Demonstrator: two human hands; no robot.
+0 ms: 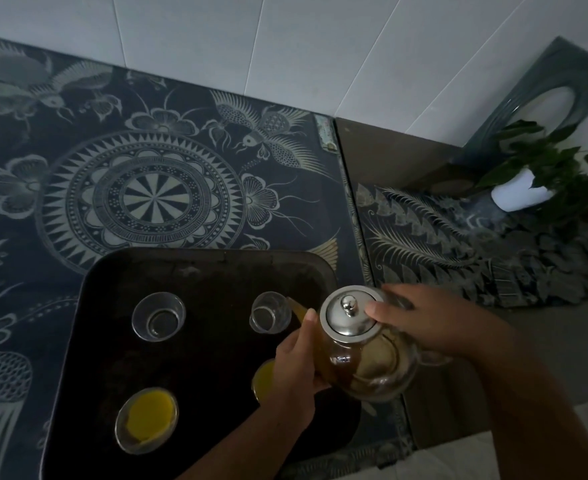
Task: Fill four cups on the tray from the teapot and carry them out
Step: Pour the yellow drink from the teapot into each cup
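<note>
Teapot (365, 358) tilted above right edge of tray (112, 271), spout at far-right cup (270, 311) | left hand (296, 372) grip wraps its side | right hand (434, 323) grip clamps its right side, thumb on lid (349, 315) | near cups (147, 419) hold yellow tea

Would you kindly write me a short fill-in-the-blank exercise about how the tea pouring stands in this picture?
On the tray, ___ cups hold yellow tea.
The spout of the teapot points at the empty cup on the far ___.
The right hand rests its thumb on the teapot's metal ___.
Missing words: two; right; lid.
</note>
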